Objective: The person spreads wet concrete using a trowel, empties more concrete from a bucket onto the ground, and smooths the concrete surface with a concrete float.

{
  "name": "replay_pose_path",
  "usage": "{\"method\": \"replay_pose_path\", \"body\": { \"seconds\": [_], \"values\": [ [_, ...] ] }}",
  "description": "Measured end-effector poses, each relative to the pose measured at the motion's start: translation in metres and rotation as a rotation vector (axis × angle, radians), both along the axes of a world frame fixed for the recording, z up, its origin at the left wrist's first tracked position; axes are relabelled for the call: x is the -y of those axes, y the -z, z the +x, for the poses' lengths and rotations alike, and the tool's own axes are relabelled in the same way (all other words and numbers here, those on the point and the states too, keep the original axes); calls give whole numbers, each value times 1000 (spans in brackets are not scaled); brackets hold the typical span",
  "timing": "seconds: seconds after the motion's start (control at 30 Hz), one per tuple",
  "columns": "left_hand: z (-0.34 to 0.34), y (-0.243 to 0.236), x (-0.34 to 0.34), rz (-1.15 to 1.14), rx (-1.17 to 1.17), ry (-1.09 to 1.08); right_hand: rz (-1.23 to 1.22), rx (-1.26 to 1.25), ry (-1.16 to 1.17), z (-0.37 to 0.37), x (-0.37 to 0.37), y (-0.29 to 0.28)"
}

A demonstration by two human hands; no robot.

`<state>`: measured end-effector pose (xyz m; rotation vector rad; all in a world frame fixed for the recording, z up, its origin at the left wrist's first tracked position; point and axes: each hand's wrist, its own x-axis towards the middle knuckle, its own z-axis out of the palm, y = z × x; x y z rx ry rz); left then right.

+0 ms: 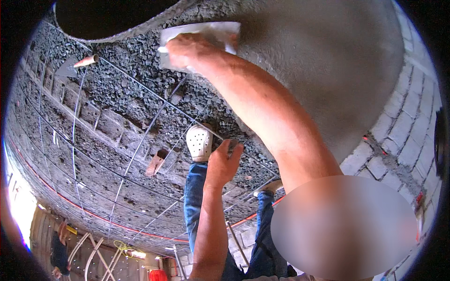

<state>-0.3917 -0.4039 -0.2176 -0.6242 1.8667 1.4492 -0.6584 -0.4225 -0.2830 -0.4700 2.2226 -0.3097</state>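
Observation:
My right arm reaches far forward, and my right hand (190, 49) is closed on a flat rectangular hand float (225, 30). The float lies at the border between smooth wet grey concrete (328, 65) and loose dark gravel (136, 82). Its grip is hidden under my fingers. Lower and nearer, my left hand (222, 164) is curled closed beside a thin steel bar (159, 96) of the grid over the gravel. Whether it grips that bar or something small cannot be made out. Just beyond it is my white clog with holes (199, 143).
A pointing trowel (68, 68) with a wooden handle lies on the gravel at far left. A broken brick (156, 163) sits among the bars. An orange-red line (117, 224) crosses the ground. Pale block walling (403, 126) borders the right. A dark rounded shape (112, 18) covers the top left.

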Motion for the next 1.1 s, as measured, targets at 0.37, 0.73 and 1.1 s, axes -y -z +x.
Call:
{"method": "replay_pose_path", "body": {
  "seconds": [0.37, 0.73, 1.1],
  "values": [
    [-17, -23, 11, 65, 91, -52, 214, -97, -77, -56, -68, -15],
    [-19, -27, 8, -3, 35, 43, 35, -183, 127, -81, -173, -40],
    [-2, -15, 3, -41, 8, 101, -65, -83, 328, -18, -197, -3]
  ]
}}
